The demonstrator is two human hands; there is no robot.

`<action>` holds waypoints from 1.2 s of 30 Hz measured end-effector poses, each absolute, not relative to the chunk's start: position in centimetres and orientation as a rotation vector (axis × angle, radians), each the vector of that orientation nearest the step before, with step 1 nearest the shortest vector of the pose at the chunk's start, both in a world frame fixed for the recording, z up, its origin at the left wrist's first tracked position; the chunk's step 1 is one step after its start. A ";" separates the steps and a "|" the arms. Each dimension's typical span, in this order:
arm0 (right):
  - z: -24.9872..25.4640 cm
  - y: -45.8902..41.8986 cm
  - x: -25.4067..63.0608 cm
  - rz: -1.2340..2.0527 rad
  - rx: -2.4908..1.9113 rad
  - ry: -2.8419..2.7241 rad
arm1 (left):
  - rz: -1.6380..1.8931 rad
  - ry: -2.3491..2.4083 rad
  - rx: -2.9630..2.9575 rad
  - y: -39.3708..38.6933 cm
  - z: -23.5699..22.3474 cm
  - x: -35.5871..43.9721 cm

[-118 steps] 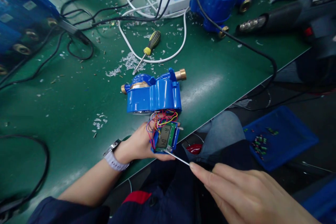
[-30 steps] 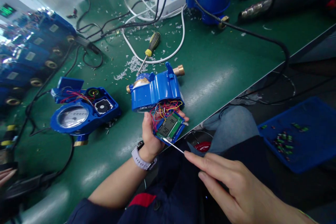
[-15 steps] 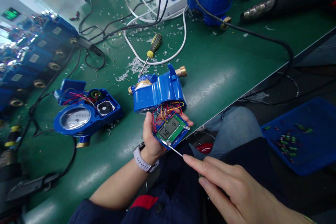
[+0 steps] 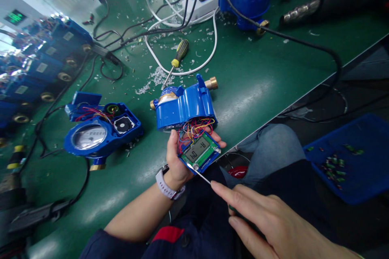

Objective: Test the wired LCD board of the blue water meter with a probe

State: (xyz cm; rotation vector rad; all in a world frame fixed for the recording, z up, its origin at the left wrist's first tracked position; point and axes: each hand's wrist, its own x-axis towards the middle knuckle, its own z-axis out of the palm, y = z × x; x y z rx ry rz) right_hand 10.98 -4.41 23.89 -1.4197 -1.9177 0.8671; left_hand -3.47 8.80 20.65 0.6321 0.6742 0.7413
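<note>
My left hand (image 4: 178, 162) cradles a green circuit board with an LCD screen (image 4: 199, 149), set in a blue cover. Characters show on the screen. Coloured wires (image 4: 194, 127) run from the board into a blue water meter (image 4: 184, 107), which lies on its side with brass pipe ends. In my right hand (image 4: 255, 206) is a screwdriver (image 4: 203, 177) with a thin metal shaft; its handle is mostly hidden by the fingers. The shaft's tip is at the board's near corner, beside a small silvery part. Whether it touches the board I cannot tell.
Left of my hands lies another opened blue meter (image 4: 91, 135). A yellow-black screwdriver (image 4: 180, 50) lies behind, near a white cable and a power strip (image 4: 203, 4). Rows of meters (image 4: 42, 64) stand far left. A heat-gun-like tool (image 4: 304, 10) is at right, a blue tray (image 4: 358, 149) below.
The screwdriver's tip has shifted slightly left along the board's near corner. The whole view has moved a little; my left hand keeps its hold on the board.
</note>
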 end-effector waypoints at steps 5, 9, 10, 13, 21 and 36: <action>23.8 -4.8 11.0 0.887 -1.427 -1.939 | 0.757 0.636 0.629 8.7 20.5 -3.5; 24.0 -5.0 11.3 0.875 -1.427 -1.944 | 0.744 0.604 0.638 8.8 20.3 -3.5; 24.1 -5.0 11.3 0.872 -1.421 -1.944 | 0.746 0.599 0.639 8.7 20.3 -3.5; 24.1 -4.7 11.2 0.867 -1.426 -1.944 | 0.754 0.587 0.635 8.7 20.3 -3.4; 23.5 -4.8 11.1 0.847 -1.405 -1.938 | 0.767 0.577 0.683 8.8 20.3 -3.5; 23.6 -5.4 11.3 0.870 -1.426 -1.962 | 0.868 0.638 0.844 8.5 19.4 -4.0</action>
